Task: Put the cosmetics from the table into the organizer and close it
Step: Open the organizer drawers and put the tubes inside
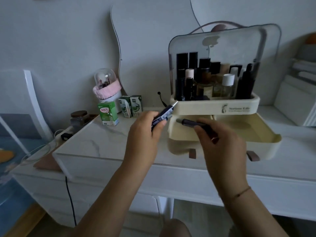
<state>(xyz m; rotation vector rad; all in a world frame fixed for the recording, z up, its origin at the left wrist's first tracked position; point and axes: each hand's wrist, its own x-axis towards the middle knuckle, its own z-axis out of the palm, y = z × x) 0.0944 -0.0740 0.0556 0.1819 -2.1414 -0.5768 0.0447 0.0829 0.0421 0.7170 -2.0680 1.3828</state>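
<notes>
Right hand (220, 142): fingers closed around a dark cosmetic pencil (191, 123), held over the pulled-out drawer (266, 142) of the cream organizer (215, 108). Left hand (145, 134): fingers gripping a dark silver-tipped tube (164, 114), tip near the organizer's left corner. Upper tray holds upright bottles (227, 86); clear lid (222, 47) raised.

Home bedroom, dressing corner: white marble-top bench (106, 142), wavy wall mirror (118, 48), cosmetics organizer (213, 106), domed brush holder (106, 86).
</notes>
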